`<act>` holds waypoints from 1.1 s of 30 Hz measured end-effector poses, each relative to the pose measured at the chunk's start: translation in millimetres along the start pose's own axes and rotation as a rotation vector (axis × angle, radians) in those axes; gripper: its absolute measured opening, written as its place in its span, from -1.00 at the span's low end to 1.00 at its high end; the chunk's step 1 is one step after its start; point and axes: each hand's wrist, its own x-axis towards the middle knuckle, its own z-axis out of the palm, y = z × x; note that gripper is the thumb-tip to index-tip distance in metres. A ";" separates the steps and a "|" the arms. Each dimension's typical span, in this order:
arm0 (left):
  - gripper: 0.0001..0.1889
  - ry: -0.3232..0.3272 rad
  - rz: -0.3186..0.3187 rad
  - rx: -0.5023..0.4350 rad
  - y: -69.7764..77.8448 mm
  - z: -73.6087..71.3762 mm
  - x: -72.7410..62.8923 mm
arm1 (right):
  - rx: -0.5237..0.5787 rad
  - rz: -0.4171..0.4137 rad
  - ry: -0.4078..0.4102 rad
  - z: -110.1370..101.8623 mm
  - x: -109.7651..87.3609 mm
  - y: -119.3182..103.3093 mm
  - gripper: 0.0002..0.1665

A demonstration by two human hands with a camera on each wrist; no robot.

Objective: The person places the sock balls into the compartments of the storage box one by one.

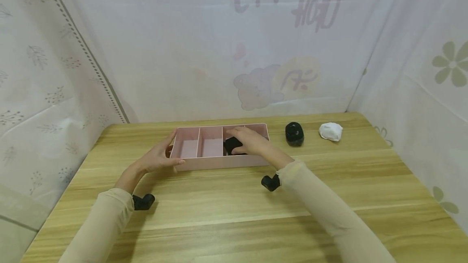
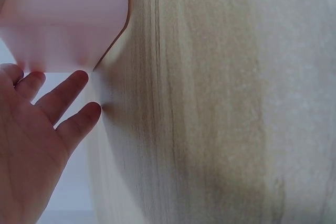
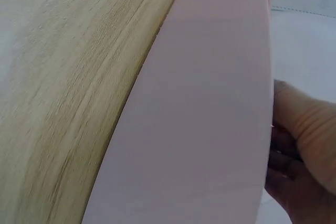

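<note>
A long pink divided box (image 1: 219, 162) stands on the table, its compartments open at the top. My left hand (image 1: 158, 155) grips the box's left end, thumb along the front wall and index finger near the back corner. In the left wrist view, fingertips of the left hand (image 2: 42, 124) touch the end wall. My right hand (image 1: 250, 140) reaches over the front rim into a compartment right of the middle, thumb and fingers around a black bundle (image 1: 231, 145). The right wrist view shows the right hand (image 3: 307, 145) behind the pink wall (image 3: 194, 103), which hides the bundle.
To the right of the box lie a shiny black bundle (image 1: 294, 134) and a crumpled white bundle (image 1: 330, 131). The wooden table (image 1: 219, 222) ends at patterned cloth curtains (image 1: 183, 52) at the back and sides. The two left compartments (image 1: 188, 145) show bare bottoms.
</note>
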 end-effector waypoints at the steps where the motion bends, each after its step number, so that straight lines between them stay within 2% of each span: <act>1: 0.14 0.000 0.000 0.004 -0.1 -0.2 -0.1 | 0.015 -0.009 0.024 -0.7 -2.7 1.1 -0.21; 6: 0.14 -0.002 -0.006 -0.001 -0.1 -0.7 -0.1 | 0.091 -0.077 0.150 -3.1 -17.9 8.9 -0.18; 10: 0.14 -0.007 -0.005 -0.008 0.0 -0.4 -0.5 | 0.152 -0.099 0.215 -5.8 -31.8 17.5 -0.21; 17: 0.13 -0.003 -0.001 0.003 3.2 0.7 -1.2 | 0.224 -0.015 0.256 -13.5 -58.9 38.6 -0.18; 27: 0.13 -0.003 0.004 0.005 1.8 0.9 -0.7 | 0.245 0.016 0.439 -17.7 -91.8 73.1 -0.18; 33: 0.14 0.001 0.000 0.014 1.6 0.4 -1.0 | 0.292 0.077 0.462 -16.9 -108.4 89.0 -0.15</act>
